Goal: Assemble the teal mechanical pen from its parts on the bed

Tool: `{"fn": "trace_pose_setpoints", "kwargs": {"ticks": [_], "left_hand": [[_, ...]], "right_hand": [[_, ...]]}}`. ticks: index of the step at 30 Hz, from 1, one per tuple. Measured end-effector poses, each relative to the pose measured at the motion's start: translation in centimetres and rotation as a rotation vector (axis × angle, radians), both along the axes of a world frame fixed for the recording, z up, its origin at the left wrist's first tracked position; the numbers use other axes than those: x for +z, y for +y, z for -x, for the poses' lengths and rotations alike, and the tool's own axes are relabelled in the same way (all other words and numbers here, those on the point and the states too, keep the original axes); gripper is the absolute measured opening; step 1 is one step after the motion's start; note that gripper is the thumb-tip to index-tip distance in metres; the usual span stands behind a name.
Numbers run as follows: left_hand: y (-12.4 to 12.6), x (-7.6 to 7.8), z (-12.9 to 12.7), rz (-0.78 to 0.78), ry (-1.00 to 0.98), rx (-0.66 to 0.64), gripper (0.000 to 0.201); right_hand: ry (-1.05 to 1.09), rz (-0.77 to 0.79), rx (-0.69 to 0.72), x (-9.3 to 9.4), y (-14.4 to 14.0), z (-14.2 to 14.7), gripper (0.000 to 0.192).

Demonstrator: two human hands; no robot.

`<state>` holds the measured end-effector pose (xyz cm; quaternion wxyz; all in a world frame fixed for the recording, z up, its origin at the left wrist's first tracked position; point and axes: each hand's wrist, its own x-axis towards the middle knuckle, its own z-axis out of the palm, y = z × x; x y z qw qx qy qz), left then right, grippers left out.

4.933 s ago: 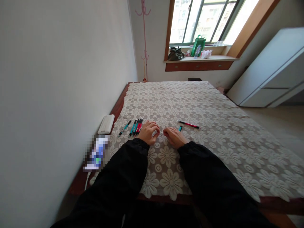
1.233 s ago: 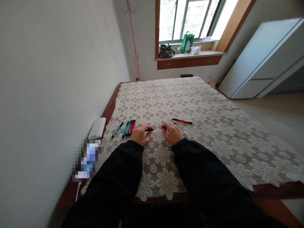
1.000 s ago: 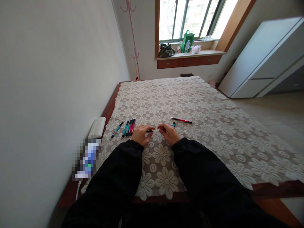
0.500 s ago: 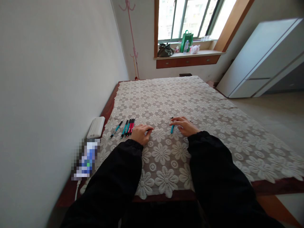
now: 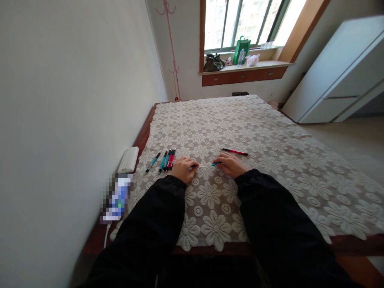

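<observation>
My left hand (image 5: 185, 169) rests on the lace tablecloth (image 5: 270, 156), pinching a thin pen refill (image 5: 201, 166) whose tip points right. My right hand (image 5: 231, 164) holds a short teal pen barrel (image 5: 216, 163) level with the refill's free end, a small gap between them. A red and black pen (image 5: 234, 151) lies just beyond my right hand. To the left of my left hand lies a tight row of several teal and red pens (image 5: 168, 159), with one teal pen (image 5: 153, 162) apart from it.
A white power bank (image 5: 128, 159) sits on the bare wooden table edge by the wall, a blurred device (image 5: 117, 198) nearer me. Far off, a windowsill holds a green bag (image 5: 241, 50) and a dark bag (image 5: 213, 63). A white cabinet (image 5: 336, 76) stands right.
My right hand let go of the refill, reached right to the teal pen barrel, picked it up and brought it back toward the refill in my left hand.
</observation>
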<state>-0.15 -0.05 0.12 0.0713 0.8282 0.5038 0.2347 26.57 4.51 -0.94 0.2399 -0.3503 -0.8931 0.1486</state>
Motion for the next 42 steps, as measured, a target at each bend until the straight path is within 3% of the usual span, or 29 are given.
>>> {"fn": "trace_pose_setpoints", "kwargs": {"ticks": [26, 34, 42], "left_hand": [[-0.3, 0.2, -0.5, -0.055, -0.112, -0.034, 0.014], [-0.5, 0.8, -0.4, -0.097, -0.189, 0.036, 0.013], [-0.4, 0.7, -0.3, -0.093, -0.163, 0.021, 0.012]], "right_hand": [[0.093, 0.062, 0.041, 0.4, -2.1, 2.2, 0.039], [0.130, 0.051, -0.011, 0.6, -2.1, 2.2, 0.038], [0.101, 0.023, -0.013, 1.0, -2.3, 2.3, 0.037]]}}
